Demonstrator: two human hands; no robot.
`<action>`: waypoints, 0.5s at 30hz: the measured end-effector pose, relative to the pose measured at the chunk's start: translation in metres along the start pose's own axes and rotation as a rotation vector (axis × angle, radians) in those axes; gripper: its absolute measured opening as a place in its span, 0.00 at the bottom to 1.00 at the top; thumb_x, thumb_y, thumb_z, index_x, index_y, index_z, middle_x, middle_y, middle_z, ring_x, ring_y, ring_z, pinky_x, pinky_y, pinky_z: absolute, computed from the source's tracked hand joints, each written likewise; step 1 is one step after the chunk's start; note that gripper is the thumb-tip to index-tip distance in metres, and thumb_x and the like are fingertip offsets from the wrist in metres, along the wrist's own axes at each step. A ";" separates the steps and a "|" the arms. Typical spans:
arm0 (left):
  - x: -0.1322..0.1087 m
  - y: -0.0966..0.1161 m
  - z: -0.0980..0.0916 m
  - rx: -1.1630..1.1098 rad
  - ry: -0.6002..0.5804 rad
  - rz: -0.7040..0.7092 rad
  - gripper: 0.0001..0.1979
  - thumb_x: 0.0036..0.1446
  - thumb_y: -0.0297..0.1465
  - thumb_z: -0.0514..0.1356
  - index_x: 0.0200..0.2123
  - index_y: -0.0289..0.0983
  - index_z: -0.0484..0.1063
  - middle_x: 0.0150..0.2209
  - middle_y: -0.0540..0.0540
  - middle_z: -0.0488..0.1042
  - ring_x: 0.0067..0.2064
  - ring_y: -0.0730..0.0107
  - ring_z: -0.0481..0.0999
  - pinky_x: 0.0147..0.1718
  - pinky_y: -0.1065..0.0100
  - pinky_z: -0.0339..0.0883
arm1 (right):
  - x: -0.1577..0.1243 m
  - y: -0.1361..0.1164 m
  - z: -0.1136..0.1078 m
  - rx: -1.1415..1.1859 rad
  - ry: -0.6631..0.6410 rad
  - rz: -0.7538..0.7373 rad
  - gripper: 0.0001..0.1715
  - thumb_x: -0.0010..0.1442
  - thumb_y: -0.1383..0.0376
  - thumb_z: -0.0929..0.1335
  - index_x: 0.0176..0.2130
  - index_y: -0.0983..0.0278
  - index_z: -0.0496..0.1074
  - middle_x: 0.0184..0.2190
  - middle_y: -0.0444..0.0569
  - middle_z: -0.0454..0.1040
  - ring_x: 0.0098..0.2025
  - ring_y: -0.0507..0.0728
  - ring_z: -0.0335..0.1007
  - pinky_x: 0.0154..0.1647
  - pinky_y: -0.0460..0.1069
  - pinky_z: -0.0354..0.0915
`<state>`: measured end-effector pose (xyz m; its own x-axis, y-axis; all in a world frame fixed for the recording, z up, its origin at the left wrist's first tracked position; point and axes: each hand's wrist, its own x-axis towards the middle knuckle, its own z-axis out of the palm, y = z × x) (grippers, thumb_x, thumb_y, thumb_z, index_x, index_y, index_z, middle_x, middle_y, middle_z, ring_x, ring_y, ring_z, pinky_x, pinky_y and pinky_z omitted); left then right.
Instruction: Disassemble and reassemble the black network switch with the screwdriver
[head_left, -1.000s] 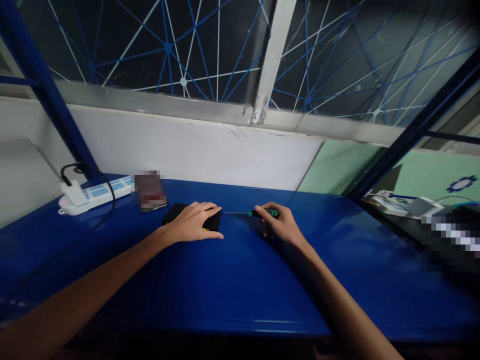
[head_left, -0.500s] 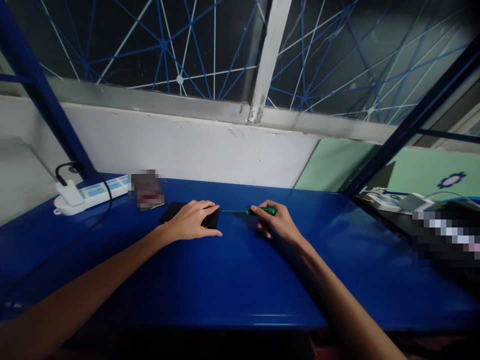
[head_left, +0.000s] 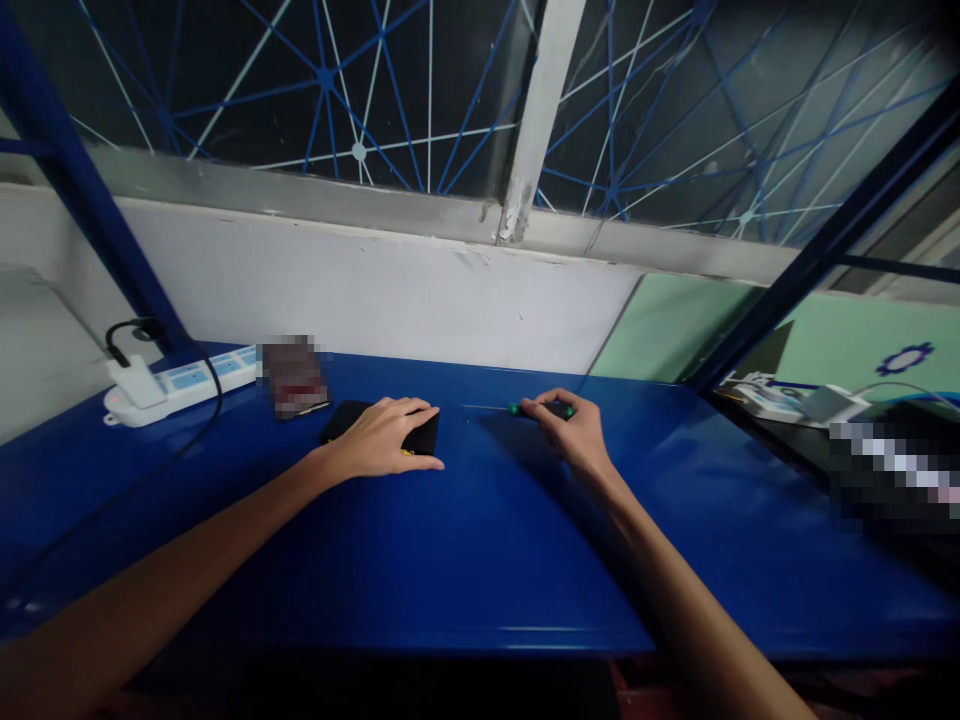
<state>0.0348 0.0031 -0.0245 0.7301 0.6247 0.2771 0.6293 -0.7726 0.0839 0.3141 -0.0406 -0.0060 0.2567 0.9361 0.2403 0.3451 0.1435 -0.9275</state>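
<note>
My left hand lies over a flat black box, fingers across its top and thumb along the near edge, holding it against the table. Much of the box is hidden under the palm; a bit of yellow shows by the thumb. In my right hand is a screwdriver with a green and black handle, pinched between thumb and fingers. Its thin shaft points left toward the box, and the tip is apart from the box's right side. A tiny light speck, too small to name, sits on the table below the tip.
Both hands work over a blue table. A white power strip with a plugged-in adapter and black cable stands at the back left, beside a blurred dark reddish packet. White electronic parts lie at the right. Blue posts rise on both sides.
My right hand has drawn the screwdriver right and slightly away from me, so its tip has parted from the box's edge. My left hand stays in place on the box.
</note>
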 end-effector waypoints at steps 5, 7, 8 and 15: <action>-0.001 0.001 -0.002 -0.001 -0.013 0.017 0.39 0.58 0.57 0.54 0.64 0.38 0.61 0.59 0.36 0.67 0.56 0.48 0.70 0.50 0.55 0.63 | 0.009 0.008 -0.009 -0.179 0.185 -0.055 0.16 0.47 0.54 0.72 0.24 0.64 0.70 0.16 0.44 0.67 0.19 0.51 0.59 0.20 0.48 0.52; -0.001 0.001 -0.003 -0.009 -0.014 0.034 0.35 0.59 0.56 0.53 0.63 0.42 0.62 0.59 0.38 0.68 0.55 0.50 0.70 0.49 0.55 0.63 | 0.010 0.008 -0.009 -0.245 0.198 -0.045 0.15 0.45 0.55 0.72 0.23 0.65 0.71 0.18 0.45 0.68 0.21 0.52 0.59 0.22 0.48 0.52; -0.001 0.002 -0.003 -0.013 -0.015 0.041 0.33 0.60 0.55 0.53 0.62 0.43 0.63 0.58 0.39 0.68 0.55 0.51 0.70 0.49 0.55 0.63 | 0.010 0.008 -0.009 -0.270 0.201 -0.037 0.14 0.45 0.56 0.72 0.22 0.65 0.71 0.18 0.45 0.68 0.21 0.52 0.59 0.22 0.48 0.53; -0.002 0.002 -0.001 -0.030 -0.004 0.066 0.30 0.61 0.54 0.53 0.58 0.42 0.66 0.58 0.40 0.68 0.55 0.51 0.69 0.50 0.55 0.61 | 0.006 0.004 -0.006 -0.323 0.162 -0.018 0.15 0.46 0.55 0.71 0.22 0.64 0.71 0.19 0.45 0.69 0.23 0.53 0.60 0.24 0.48 0.52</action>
<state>0.0346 0.0001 -0.0243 0.7710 0.5724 0.2791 0.5712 -0.8154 0.0944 0.3221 -0.0360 -0.0061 0.3785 0.8677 0.3223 0.6120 0.0266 -0.7904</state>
